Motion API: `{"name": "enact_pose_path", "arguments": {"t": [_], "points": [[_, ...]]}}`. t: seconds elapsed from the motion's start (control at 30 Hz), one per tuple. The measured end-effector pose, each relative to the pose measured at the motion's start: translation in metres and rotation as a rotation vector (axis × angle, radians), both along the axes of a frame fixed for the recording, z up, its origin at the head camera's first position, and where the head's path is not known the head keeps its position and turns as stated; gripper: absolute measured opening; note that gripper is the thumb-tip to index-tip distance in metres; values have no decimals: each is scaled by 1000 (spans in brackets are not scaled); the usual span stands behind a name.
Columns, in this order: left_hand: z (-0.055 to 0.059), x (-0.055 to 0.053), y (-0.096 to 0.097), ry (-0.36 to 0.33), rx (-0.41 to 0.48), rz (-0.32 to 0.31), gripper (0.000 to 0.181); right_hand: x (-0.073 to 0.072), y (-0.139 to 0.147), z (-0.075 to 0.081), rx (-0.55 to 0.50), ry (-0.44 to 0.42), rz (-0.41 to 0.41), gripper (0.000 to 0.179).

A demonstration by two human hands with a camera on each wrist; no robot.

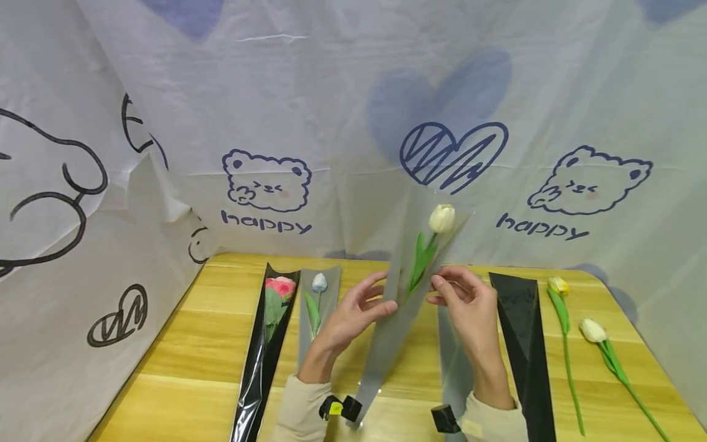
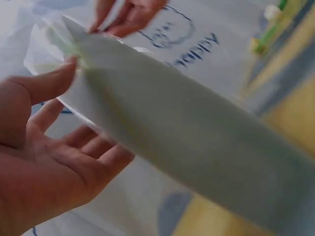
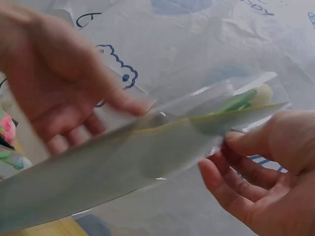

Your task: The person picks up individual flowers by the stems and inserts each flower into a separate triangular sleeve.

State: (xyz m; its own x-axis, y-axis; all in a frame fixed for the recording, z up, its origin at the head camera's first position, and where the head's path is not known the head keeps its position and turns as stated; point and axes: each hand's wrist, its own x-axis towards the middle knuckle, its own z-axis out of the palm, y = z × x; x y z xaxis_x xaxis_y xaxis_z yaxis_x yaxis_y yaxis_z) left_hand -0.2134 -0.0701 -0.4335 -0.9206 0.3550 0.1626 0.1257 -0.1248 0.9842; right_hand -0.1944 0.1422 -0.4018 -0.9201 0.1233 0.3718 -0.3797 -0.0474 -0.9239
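A white tulip with green leaves stands inside a clear-fronted grey flower sleeve, which is raised and tilted above the table. My left hand holds the sleeve's left edge, thumb in front and fingers behind. On the opposite edge, my right hand pinches the film between thumb and fingertips, a little below the bloom. In the right wrist view the tulip head shows near the sleeve's open top, and a yellowish fold line runs down the sleeve. The lower stem is hidden by the grey part.
On the wooden table, a pink flower in a black sleeve and a pale blue tulip in a grey one lie left. To the right are another grey sleeve, a black sleeve, a yellow tulip and a white tulip.
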Motion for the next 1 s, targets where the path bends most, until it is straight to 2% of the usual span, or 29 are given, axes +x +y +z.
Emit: {"name": "enact_pose_path", "arguments": {"t": [0.07,0.17,0.27,0.4,0.5,0.6,0.73,0.83,0.93,1.0], "points": [[-7,0,0,-5,-37,-89,69,-1,2,-2,-34,-4,-39,16],[-15,-1,2,-15,-38,-116,72,-3,4,-4,-46,-27,-72,16],[-19,1,3,-43,-30,-76,67,-5,5,-6,-24,-62,-46,19],[-26,8,3,-126,-21,2,66,-2,20,-5,27,-115,-24,27],[-37,15,0,-185,-33,81,67,2,44,-4,70,-141,-70,30],[-48,19,-2,-206,-77,148,70,6,77,-6,153,-165,-166,31],[-63,25,-3,-197,-216,225,80,13,126,-16,327,-236,-298,33],[-70,25,-3,-172,-380,288,86,17,157,-27,437,-320,-387,32],[-70,24,-2,-120,-547,331,89,22,179,-38,520,-394,-452,31],[-63,25,-1,-88,-650,347,89,24,191,-43,570,-432,-466,32]]}}
